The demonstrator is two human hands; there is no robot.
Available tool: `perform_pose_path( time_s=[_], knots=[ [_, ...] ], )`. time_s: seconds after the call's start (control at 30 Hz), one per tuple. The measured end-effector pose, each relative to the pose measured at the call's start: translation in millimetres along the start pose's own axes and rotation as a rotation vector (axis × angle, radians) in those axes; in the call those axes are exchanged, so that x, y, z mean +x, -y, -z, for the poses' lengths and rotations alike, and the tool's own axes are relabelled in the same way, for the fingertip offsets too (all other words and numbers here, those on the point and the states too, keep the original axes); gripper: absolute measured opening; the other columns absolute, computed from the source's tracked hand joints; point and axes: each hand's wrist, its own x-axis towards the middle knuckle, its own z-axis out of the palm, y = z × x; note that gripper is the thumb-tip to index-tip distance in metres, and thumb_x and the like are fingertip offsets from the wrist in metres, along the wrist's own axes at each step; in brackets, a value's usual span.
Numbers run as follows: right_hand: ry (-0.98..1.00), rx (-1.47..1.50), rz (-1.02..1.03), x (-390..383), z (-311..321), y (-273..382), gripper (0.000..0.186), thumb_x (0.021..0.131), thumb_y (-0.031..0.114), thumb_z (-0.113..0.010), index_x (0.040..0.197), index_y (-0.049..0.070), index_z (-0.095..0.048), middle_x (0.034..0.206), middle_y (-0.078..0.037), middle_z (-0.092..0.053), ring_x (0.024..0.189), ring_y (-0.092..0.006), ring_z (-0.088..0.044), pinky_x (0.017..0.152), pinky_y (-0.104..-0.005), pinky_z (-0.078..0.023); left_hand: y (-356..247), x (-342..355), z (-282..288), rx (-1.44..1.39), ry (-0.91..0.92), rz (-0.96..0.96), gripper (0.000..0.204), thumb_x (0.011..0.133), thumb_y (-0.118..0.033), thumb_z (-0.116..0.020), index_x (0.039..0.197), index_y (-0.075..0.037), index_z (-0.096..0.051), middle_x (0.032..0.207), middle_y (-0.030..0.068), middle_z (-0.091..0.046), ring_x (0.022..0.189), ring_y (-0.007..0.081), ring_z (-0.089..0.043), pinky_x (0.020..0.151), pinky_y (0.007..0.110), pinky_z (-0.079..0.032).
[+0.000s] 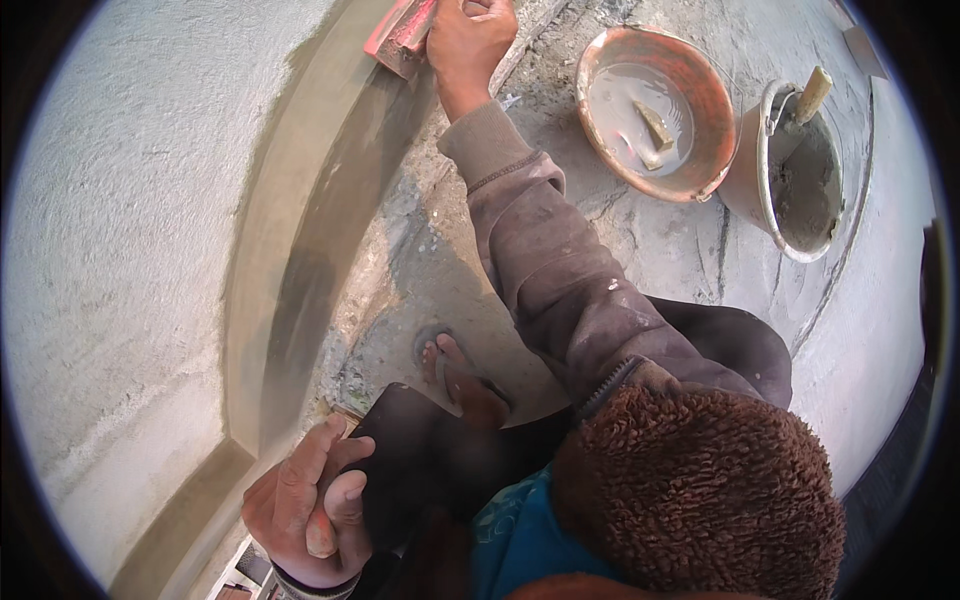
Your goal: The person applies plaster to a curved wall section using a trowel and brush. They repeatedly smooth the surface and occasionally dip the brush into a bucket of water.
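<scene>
At the top, my right hand (475,45) is closed on a red-pink plastering float (402,38), which rests against the smooth damp plaster band (335,190) low on the wall. The float's far end runs out of view. My left hand (310,505) is at the lower left, in front of the wall's base. Its fingers are curled around something mostly hidden; only a rounded, orange-tinted end shows between them, so its kind cannot be made out.
An orange-rimmed basin (715,110) of cloudy water holds a wooden-looking piece (654,126). Beside it stands a bucket (770,190) of grey mortar with a tool handle (814,95) sticking out. My sandalled foot (450,365) is on the rough, cracked ground by the wall (140,230).
</scene>
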Motion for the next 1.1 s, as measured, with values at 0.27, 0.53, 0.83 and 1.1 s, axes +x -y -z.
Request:
perform_pose_path(
  time_s=[0.27, 0.53, 0.83, 1.1],
  knots=[
    [0.339, -0.059, 0.09, -238.7, 31.5, -10.6, 0.029, 0.089, 0.003, -0.069, 0.118, 0.005, -0.065, 0.12, -0.018, -0.052, 0.097, -0.0325, -0.068, 0.076, -0.0398, -0.059, 8.2, 7.7, -3.4, -0.044, 0.007, 0.162, 0.047, 0.108, -0.034, -0.052, 0.12, 0.01, -0.066, 0.08, 0.0162, -0.074, 0.07, 0.0215, -0.07, 0.067, 0.033, -0.055],
    [-0.029, -0.273, 0.185, 33.3, 11.1, -44.9, 0.031, 0.097, 0.011, -0.061, 0.125, 0.001, -0.067, 0.111, -0.015, -0.071, 0.097, -0.0231, -0.068, 0.086, -0.0356, -0.054, 20.8, -2.5, 8.8, -0.098, -0.149, 0.312, 0.051, 0.109, -0.03, -0.046, 0.107, 0.015, -0.069, 0.088, 0.0186, -0.074, 0.084, 0.0277, -0.073, 0.083, 0.04, -0.057],
    [0.254, -0.122, 0.036, -204.5, 45.2, -35.1, 0.04, 0.088, 0.002, -0.069, 0.126, 0.006, -0.058, 0.119, -0.016, -0.053, 0.103, -0.0314, -0.064, 0.081, -0.0401, -0.059, 8.8, 25.8, 12.3, 0.032, 0.008, 0.16, 0.055, 0.108, -0.035, -0.048, 0.129, 0.014, -0.06, 0.101, 0.0251, -0.075, 0.093, 0.0331, -0.075, 0.088, 0.042, -0.057],
    [0.31, 0.053, -0.163, 32.2, 49.7, -54.4, 0.037, 0.095, 0.006, -0.059, 0.131, 0.003, -0.068, 0.1, -0.006, -0.073, 0.085, -0.0106, -0.065, 0.074, -0.0275, -0.053, 31.8, -11.5, 28.1, -0.005, -0.045, 0.268, 0.054, 0.109, -0.031, -0.046, 0.129, 0.018, -0.058, 0.101, 0.0284, -0.074, 0.095, 0.0358, -0.074, 0.088, 0.041, -0.058]
  ],
)
